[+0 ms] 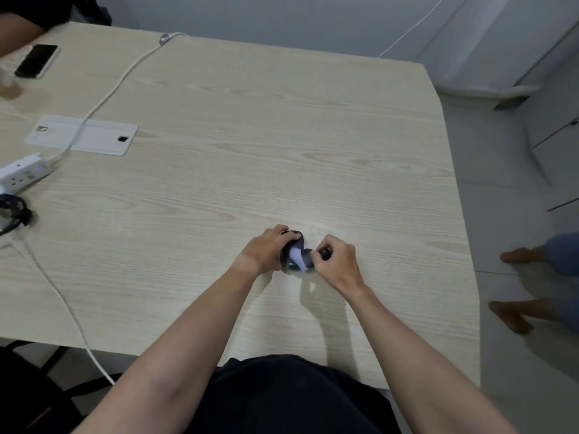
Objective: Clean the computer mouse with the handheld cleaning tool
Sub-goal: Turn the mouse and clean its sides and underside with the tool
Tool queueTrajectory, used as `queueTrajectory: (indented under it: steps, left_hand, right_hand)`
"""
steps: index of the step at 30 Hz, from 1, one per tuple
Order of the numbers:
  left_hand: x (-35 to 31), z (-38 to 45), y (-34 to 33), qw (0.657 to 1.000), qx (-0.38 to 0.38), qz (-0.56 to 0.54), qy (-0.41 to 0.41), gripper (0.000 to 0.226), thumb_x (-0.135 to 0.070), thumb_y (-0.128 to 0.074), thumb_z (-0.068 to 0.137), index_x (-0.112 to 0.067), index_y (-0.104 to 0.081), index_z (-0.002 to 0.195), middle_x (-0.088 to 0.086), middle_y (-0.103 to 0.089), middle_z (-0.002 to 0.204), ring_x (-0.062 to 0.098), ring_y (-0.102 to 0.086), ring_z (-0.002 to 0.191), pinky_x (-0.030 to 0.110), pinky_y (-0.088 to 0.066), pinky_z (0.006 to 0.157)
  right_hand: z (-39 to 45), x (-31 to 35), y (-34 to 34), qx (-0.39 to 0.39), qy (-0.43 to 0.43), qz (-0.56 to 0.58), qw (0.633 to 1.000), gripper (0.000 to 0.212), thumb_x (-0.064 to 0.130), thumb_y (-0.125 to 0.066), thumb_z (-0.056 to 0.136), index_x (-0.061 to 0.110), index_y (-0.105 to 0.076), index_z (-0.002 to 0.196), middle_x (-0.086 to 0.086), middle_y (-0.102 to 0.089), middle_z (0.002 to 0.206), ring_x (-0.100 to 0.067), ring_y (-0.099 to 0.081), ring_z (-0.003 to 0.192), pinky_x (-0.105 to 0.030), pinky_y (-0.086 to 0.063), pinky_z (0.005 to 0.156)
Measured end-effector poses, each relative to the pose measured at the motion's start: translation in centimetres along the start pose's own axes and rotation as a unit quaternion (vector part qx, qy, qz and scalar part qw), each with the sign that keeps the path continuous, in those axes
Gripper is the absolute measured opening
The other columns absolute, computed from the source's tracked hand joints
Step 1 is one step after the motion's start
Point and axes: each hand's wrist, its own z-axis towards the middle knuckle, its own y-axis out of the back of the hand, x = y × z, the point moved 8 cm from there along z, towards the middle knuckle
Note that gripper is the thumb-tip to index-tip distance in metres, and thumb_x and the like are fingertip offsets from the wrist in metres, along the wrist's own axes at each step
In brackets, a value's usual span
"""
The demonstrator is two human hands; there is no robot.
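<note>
Black computer mouse (293,256) on wooden table (250,136), toward near right corner. Left hand (266,249) grips mouse, fingers curled over far end. Right hand (336,260) pinches handheld cleaning tool (313,256), pale tip pressed on mouse top. Smartphone (36,61) at far left edge; power strip (23,173) at left edge.

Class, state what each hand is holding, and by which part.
Left hand grips the computer mouse by its left side; right hand pinches the cleaning tool by its dark handle end.
</note>
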Motion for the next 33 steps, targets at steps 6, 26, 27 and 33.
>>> queueTrajectory:
  steps: [6,26,27,33]
  left_hand:
    - [-0.4,-0.1,0.3,0.998,-0.03,0.059,0.004,0.081,-0.017,-0.082,0.067,-0.015,-0.042,0.138,-0.001,-0.04,0.145,0.028,-0.049,0.117,0.041,-0.05,0.084]
    - [0.6,-0.4,0.2,0.995,-0.09,0.0,0.042,0.071,-0.01,-0.078,0.072,-0.015,-0.047,0.136,0.004,-0.05,0.136,0.026,-0.047,0.119,0.039,-0.046,0.091]
    - [0.7,-0.4,0.2,0.994,-0.094,-0.005,0.05,0.07,-0.012,-0.079,0.072,-0.015,-0.048,0.135,0.004,-0.051,0.135,0.026,-0.048,0.118,0.04,-0.047,0.091]
    - [0.7,-0.5,0.1,0.992,-0.111,-0.021,0.059,0.064,-0.014,-0.079,0.073,-0.013,-0.05,0.129,0.006,-0.053,0.128,0.026,-0.049,0.114,0.036,-0.046,0.089]
  right_hand:
    - [0.1,0.2,1.4,-0.053,-0.011,0.005,0.999,0.017,0.011,-0.067,0.08,0.007,-0.055,0.068,0.0,-0.058,0.058,-0.016,-0.054,0.054,-0.031,-0.045,0.051]
    - [-0.9,-0.5,-0.6,-0.01,-0.004,-0.023,1.0,0.017,0.015,-0.07,0.081,0.011,-0.057,0.071,0.003,-0.059,0.061,-0.014,-0.058,0.058,-0.03,-0.048,0.053]
    - [-0.9,-0.7,-0.3,-0.027,-0.018,-0.029,0.999,0.017,0.016,-0.069,0.082,0.01,-0.056,0.072,0.003,-0.059,0.062,-0.016,-0.058,0.059,-0.033,-0.049,0.054]
    - [-1.2,0.8,-0.3,-0.031,0.039,-0.006,0.999,0.02,0.012,-0.071,0.082,0.009,-0.054,0.071,0.004,-0.058,0.059,-0.009,-0.054,0.053,-0.018,-0.042,0.049]
